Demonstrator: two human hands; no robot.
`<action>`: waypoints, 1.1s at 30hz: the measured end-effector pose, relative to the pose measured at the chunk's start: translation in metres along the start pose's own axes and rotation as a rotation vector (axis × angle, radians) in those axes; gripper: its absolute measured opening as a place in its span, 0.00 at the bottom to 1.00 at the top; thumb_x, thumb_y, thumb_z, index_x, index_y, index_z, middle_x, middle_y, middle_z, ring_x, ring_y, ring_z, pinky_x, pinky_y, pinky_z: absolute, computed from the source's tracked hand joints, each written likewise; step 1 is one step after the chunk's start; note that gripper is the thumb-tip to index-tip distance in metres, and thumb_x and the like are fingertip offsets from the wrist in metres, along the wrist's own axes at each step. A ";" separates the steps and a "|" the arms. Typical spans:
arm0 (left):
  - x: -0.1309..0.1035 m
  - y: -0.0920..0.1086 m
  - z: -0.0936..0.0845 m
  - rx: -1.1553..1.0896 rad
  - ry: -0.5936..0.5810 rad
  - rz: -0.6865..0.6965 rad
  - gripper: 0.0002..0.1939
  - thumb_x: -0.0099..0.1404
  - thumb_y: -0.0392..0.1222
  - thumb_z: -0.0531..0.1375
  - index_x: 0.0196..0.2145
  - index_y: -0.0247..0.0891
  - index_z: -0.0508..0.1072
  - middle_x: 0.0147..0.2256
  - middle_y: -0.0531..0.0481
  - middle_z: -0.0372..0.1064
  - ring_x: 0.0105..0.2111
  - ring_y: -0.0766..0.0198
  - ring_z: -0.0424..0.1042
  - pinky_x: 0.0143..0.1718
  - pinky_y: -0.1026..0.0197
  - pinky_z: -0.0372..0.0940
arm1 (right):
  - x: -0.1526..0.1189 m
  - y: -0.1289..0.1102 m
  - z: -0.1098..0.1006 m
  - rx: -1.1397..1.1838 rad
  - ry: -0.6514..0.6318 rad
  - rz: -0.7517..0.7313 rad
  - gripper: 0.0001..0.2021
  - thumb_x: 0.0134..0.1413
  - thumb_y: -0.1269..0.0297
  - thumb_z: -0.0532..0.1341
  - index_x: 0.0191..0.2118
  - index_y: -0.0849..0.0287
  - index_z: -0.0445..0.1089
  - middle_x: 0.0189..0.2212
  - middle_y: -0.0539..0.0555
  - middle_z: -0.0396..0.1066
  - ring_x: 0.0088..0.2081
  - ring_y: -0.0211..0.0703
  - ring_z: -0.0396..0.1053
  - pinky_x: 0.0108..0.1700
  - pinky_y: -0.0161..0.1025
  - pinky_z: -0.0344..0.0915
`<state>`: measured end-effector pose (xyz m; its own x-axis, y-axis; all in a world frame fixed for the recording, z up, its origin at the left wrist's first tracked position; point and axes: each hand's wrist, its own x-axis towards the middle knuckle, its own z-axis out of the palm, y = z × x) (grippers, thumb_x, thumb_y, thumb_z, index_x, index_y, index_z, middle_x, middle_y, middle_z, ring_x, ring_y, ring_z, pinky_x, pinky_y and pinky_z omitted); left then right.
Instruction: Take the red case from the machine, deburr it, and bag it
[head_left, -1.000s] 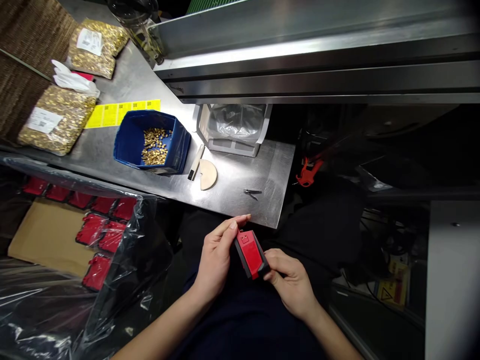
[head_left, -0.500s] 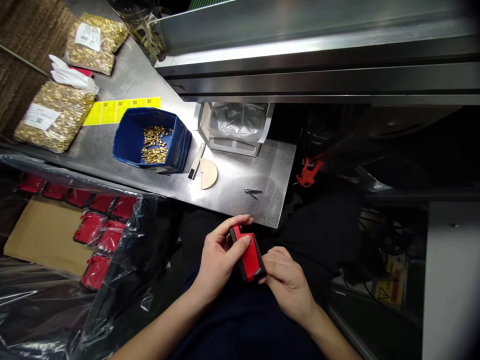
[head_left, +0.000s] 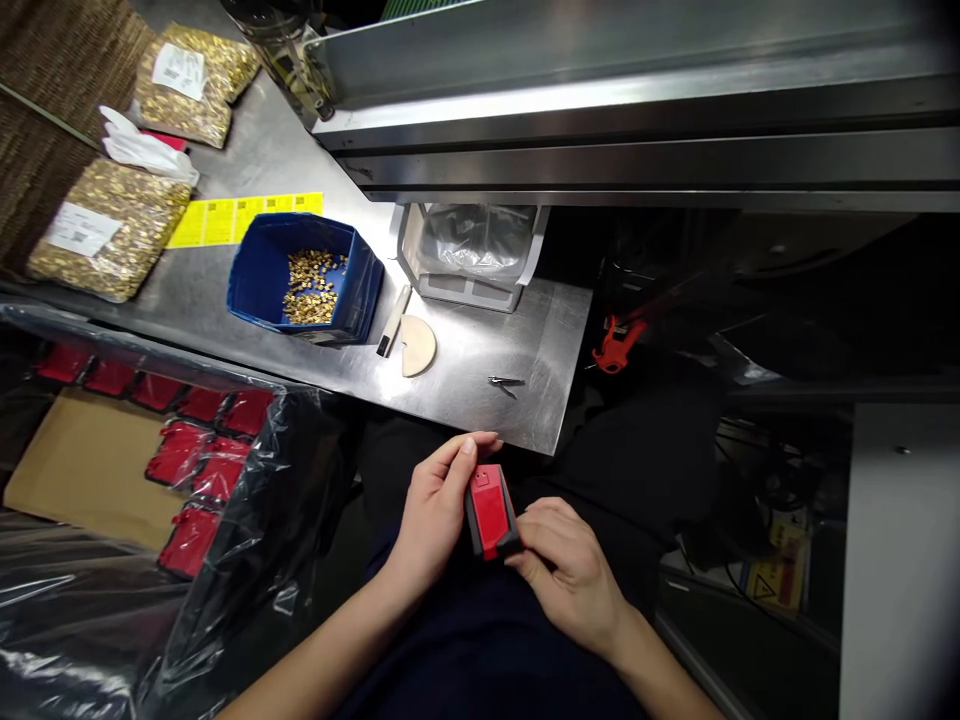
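Holding a small red block (head_left: 490, 512) between both hands, low in front of the near edge of the steel desk (head_left: 480, 370), above a dark lap. Red on its broad upper face, black along the left edge and at the lower end, with a small square detail near the upper end. Left hand (head_left: 435, 510) curled against the block's left side, forefinger arched over its top. Right hand (head_left: 566, 570) gripping the lower black end with fingertips. Both hands closed on the block. On the desk: a blue bin (head_left: 300, 278) with small brass pieces, a pale half-round piece (head_left: 417, 346) just beside it, tweezers (head_left: 505, 382) near the desk's corner. At left, more red pieces (head_left: 196, 460) under clear plastic.
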<state>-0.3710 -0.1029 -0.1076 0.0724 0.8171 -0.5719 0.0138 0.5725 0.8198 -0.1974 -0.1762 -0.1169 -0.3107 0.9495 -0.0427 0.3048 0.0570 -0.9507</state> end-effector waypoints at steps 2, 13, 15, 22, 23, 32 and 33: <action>0.000 -0.001 -0.003 0.065 -0.075 0.037 0.18 0.75 0.53 0.55 0.51 0.44 0.79 0.52 0.46 0.77 0.55 0.52 0.73 0.61 0.51 0.64 | -0.001 0.000 -0.001 0.112 0.043 0.123 0.11 0.70 0.61 0.60 0.35 0.57 0.73 0.30 0.50 0.72 0.33 0.41 0.68 0.40 0.40 0.62; -0.011 -0.013 -0.014 0.111 -0.432 0.103 0.19 0.77 0.50 0.53 0.59 0.52 0.75 0.70 0.52 0.56 0.69 0.51 0.56 0.72 0.48 0.49 | 0.006 -0.008 -0.007 0.471 0.151 0.523 0.16 0.66 0.51 0.63 0.36 0.60 0.77 0.30 0.50 0.75 0.31 0.39 0.70 0.36 0.33 0.66; -0.010 -0.012 -0.014 0.095 -0.434 0.095 0.19 0.77 0.50 0.51 0.58 0.51 0.77 0.70 0.52 0.56 0.68 0.50 0.58 0.72 0.49 0.50 | 0.006 -0.010 -0.007 0.473 0.149 0.523 0.17 0.67 0.51 0.63 0.35 0.60 0.77 0.29 0.50 0.75 0.31 0.39 0.69 0.35 0.32 0.66; -0.013 -0.010 -0.013 0.062 -0.431 0.095 0.18 0.76 0.48 0.54 0.58 0.50 0.77 0.69 0.50 0.60 0.68 0.49 0.59 0.70 0.48 0.51 | 0.006 -0.016 -0.007 0.509 0.163 0.518 0.15 0.66 0.52 0.63 0.35 0.59 0.77 0.29 0.50 0.75 0.31 0.38 0.70 0.34 0.32 0.66; -0.013 -0.010 -0.013 0.058 -0.429 0.091 0.18 0.76 0.48 0.54 0.57 0.49 0.77 0.68 0.50 0.61 0.68 0.49 0.59 0.70 0.48 0.51 | 0.006 -0.016 -0.007 0.515 0.160 0.519 0.15 0.66 0.52 0.63 0.36 0.59 0.77 0.30 0.50 0.75 0.31 0.39 0.70 0.35 0.32 0.66; -0.016 -0.005 -0.011 0.039 -0.375 0.105 0.13 0.71 0.46 0.62 0.48 0.47 0.83 0.60 0.45 0.70 0.60 0.48 0.70 0.61 0.51 0.65 | 0.000 -0.017 -0.006 0.280 0.112 0.403 0.13 0.68 0.56 0.61 0.35 0.58 0.76 0.31 0.51 0.75 0.34 0.41 0.70 0.39 0.36 0.65; -0.017 -0.005 -0.010 0.046 -0.351 0.090 0.11 0.70 0.46 0.62 0.45 0.46 0.84 0.58 0.45 0.72 0.58 0.48 0.71 0.59 0.51 0.67 | -0.002 -0.018 -0.005 0.241 0.098 0.385 0.13 0.68 0.57 0.61 0.35 0.57 0.76 0.32 0.51 0.75 0.34 0.41 0.70 0.40 0.36 0.65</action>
<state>-0.3819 -0.1186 -0.1022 0.4131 0.7865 -0.4590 0.0364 0.4894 0.8713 -0.1977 -0.1773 -0.0986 -0.1255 0.9130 -0.3883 0.1595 -0.3677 -0.9162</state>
